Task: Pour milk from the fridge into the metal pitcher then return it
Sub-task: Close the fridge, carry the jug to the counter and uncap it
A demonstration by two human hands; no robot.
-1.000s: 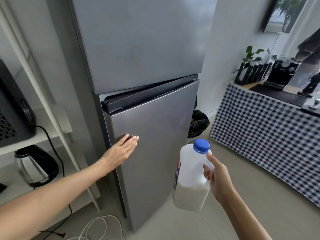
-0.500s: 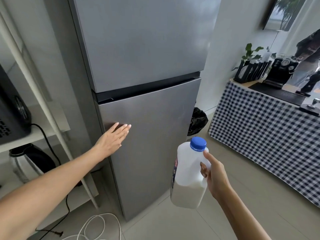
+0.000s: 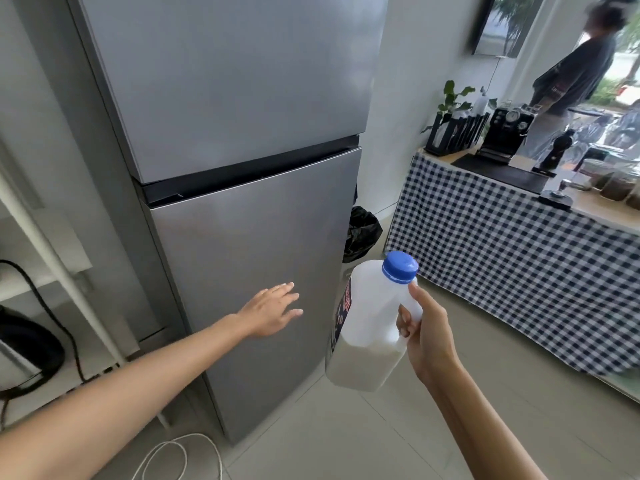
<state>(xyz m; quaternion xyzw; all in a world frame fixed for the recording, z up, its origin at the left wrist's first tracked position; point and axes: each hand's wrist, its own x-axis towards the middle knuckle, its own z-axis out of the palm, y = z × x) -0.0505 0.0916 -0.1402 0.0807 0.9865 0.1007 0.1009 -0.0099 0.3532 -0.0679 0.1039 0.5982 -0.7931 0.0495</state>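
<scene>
A white plastic milk jug with a blue cap hangs in front of the grey fridge, roughly a third full. My right hand grips its handle. Both fridge doors are closed. My left hand is in front of the lower door with straight fingers; whether it touches the door I cannot tell. No metal pitcher is recognisable in view.
A table with a black-and-white checked cloth stands at the right, carrying a black coffee machine and jars. A person stands behind it. A black bag lies beside the fridge. White shelves, a kettle and floor cables are at the left.
The lower fridge door went from ajar to closed under my left hand. That hand then slid down and toward the door's middle. The view turned right, bringing the person into sight.
</scene>
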